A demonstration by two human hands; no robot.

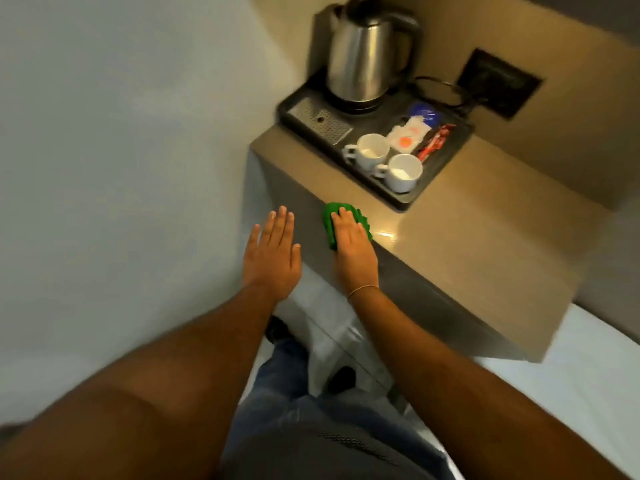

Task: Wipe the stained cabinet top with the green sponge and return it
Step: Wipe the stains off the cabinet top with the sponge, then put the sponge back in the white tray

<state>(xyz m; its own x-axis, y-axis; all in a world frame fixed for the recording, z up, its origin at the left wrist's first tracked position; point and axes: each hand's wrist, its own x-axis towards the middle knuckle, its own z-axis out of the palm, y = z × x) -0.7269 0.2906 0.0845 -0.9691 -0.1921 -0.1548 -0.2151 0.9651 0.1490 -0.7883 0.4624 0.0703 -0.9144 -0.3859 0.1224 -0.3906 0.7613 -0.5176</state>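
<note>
The green sponge (329,220) lies on the near left corner of the tan cabinet top (485,237). My right hand (351,244) presses flat on it, fingers together, covering most of it; only its left and far edges show. My left hand (273,251) hovers open, fingers spread, in front of the cabinet's grey side, holding nothing. A bright glare spot shines on the top just right of the sponge. No stain is clearly visible.
A black tray (398,199) sits at the back of the top with a steel kettle (367,50), two white cups (384,161) and sachets (415,133). A dark wall socket (498,84) is behind. White wall on the left, white bedding (571,375) on the right.
</note>
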